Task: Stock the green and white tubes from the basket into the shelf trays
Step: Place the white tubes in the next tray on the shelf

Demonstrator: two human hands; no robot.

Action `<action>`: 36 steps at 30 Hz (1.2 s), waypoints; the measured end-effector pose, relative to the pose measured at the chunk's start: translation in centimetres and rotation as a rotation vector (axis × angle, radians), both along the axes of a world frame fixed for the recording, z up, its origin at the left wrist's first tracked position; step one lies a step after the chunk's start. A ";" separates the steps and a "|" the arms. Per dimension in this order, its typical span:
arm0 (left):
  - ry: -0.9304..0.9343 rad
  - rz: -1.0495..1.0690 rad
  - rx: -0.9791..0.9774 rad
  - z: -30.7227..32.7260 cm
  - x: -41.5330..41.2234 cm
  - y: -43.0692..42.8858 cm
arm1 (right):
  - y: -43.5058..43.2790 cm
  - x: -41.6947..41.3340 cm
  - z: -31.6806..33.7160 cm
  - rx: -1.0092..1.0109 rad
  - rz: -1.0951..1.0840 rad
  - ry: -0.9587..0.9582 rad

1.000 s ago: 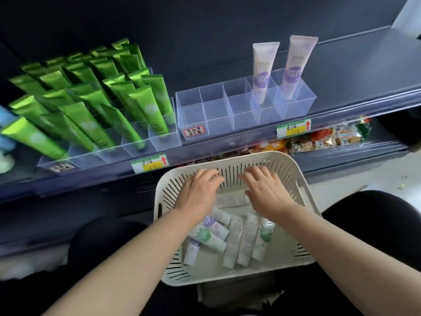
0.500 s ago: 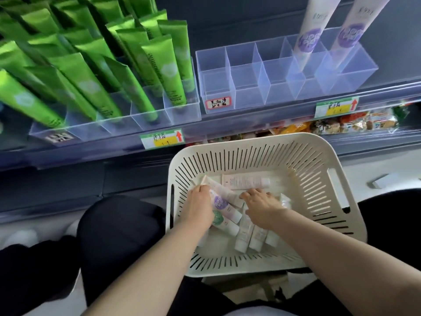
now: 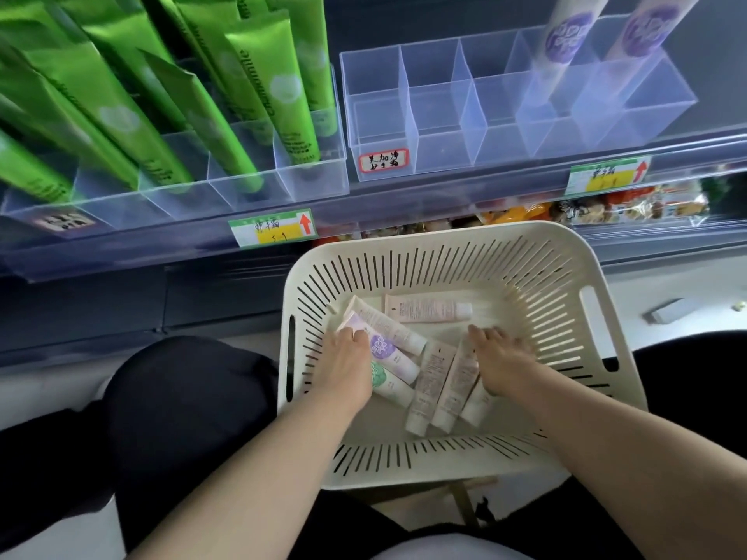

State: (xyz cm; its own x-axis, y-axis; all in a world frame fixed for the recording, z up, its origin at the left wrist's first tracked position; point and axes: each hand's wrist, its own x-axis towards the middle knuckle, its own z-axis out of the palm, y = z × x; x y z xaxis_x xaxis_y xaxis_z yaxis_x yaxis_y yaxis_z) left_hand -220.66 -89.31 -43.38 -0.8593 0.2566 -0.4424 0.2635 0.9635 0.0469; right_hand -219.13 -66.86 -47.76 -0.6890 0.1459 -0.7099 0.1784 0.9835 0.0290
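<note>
A cream slotted basket (image 3: pixel 444 252) sits on my lap below the shelf. Several white tubes lie in it: one with a purple mark (image 3: pixel 384 347), one with a green mark (image 3: pixel 382 377), and others face down (image 3: pixel 428 309). My left hand (image 3: pixel 347 365) is curled over the purple-marked tube near its flat end. My right hand (image 3: pixel 501 365) curls over the face-down tubes (image 3: pixel 452 381) at the middle. Above, a clear divided tray (image 3: pixel 380 127) holds two upright white tubes (image 3: pixel 566 34) at its right. The left tray (image 3: pixel 315 183) is full of green tubes (image 3: pixel 262 86).
Price labels (image 3: pixel 271 230) hang on the shelf edge. Snack packets (image 3: pixel 606 208) fill the shelf below, behind the basket. My dark-clothed knees (image 3: pixel 182 398) flank the basket. A small grey object (image 3: pixel 667 311) lies on the floor at right.
Both hands dropped from the basket's far rim down onto the tubes, and their fingers have curled round them. The view has moved closer to the shelf and basket.
</note>
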 end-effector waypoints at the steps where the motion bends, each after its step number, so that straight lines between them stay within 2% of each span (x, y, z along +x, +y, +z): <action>1: 0.004 -0.018 -0.019 0.0 0.0 0.0 | 0.2 0.0 -0.2 0.026 0.022 0.006; 5: -0.014 -0.047 -0.067 -0.3 0.2 -0.3 | 0.7 -0.5 0.8 0.210 0.273 -0.069; 10: -0.065 -0.004 -0.026 -1.0 0.2 -0.5 | 1.6 -0.5 2.5 0.319 0.477 -0.192; 19: -0.129 -0.036 -0.116 -1.4 0.1 -1.0 | 1.6 -0.2 4.1 0.263 0.597 -0.245; 23: -0.122 -0.090 -0.190 -1.4 0.0 -1.0 | 0.9 -1.5 7.1 0.104 0.474 -0.155; 27: -0.089 -0.178 -0.287 -0.9 -0.1 -0.5 | 0.9 -1.7 9.4 -0.106 0.333 0.054; 32: -0.190 -0.311 -0.452 -0.3 0.5 -0.3 | 1.3 -1.5 11.3 -0.185 0.263 0.225; 34: -0.224 -0.264 -0.415 0.3 0.7 -0.3 | 1.4 -1.5 11.8 -0.234 0.218 0.275; 36: -0.256 -0.089 -0.227 1.1 0.4 -0.4 | 1.6 -1.6 12.0 -0.297 0.177 0.328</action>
